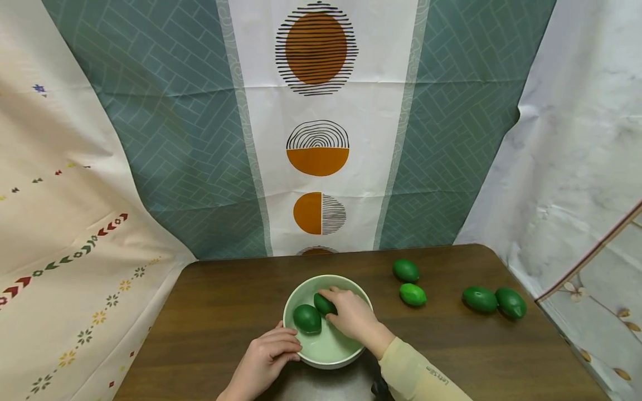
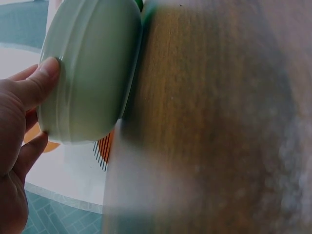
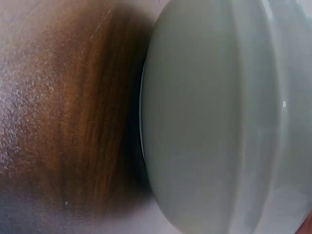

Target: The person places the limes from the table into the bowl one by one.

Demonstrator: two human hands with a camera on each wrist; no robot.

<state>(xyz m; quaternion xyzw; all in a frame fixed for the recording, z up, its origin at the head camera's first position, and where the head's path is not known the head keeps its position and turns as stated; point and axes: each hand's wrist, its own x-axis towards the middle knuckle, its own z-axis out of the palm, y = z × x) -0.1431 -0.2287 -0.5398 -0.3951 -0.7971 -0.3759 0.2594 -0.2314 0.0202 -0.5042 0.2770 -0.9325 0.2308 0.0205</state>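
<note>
On the worktop (image 1: 215, 312), the bowl (image 1: 326, 346) is pinched at its near-left rim by the left hand (image 1: 268, 356), seemingly for steadiness; inside, one lime (image 1: 323, 305) is gripped by the right hand (image 1: 355, 316), fingers curled, beside another lime (image 1: 307, 319).

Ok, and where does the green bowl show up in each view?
Head: lower middle, with the left hand at its rim; the green bowl is seen from above.
Left wrist: upper left, seen side-on.
Right wrist: right half, side-on, cut off by the frame.
Shared landmark: the brown wooden table.
</note>
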